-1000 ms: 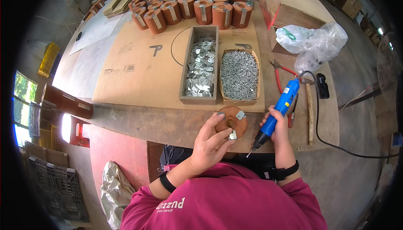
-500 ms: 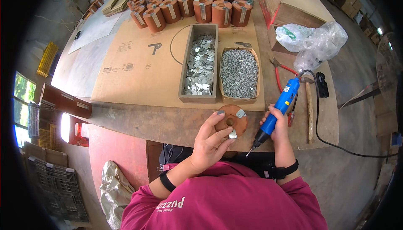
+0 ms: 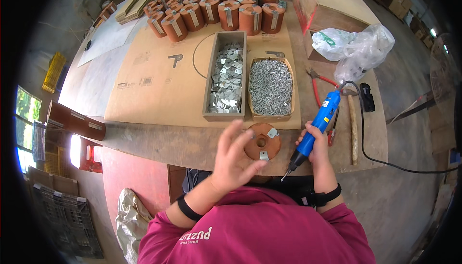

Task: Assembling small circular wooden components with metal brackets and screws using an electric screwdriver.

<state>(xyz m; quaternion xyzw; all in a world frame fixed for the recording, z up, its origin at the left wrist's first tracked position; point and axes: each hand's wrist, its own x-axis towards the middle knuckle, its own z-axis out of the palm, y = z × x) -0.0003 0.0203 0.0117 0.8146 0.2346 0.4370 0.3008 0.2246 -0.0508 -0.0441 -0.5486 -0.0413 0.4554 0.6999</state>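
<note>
A round brown spool-like piece (image 3: 262,141) with two small metal plates on it lies at the near edge of the workbench. My left hand (image 3: 234,159) hovers just left of it, fingers spread, holding nothing. My right hand (image 3: 314,144) grips a blue corded electric screwdriver (image 3: 317,121), its bit pointing down and left, off the bench edge beside the brown piece.
A wooden tray of metal plates (image 3: 225,77) and a tray of screws (image 3: 270,86) sit on a cardboard sheet (image 3: 159,85). Several brown spools (image 3: 216,8) are lined up at the back. Red-handled pliers (image 3: 317,83), a hammer (image 3: 353,124) and plastic bags (image 3: 356,47) lie to the right.
My left hand has lifted off the brown piece and opened, moving left. The screwdriver stays in my right hand, hardly moved.
</note>
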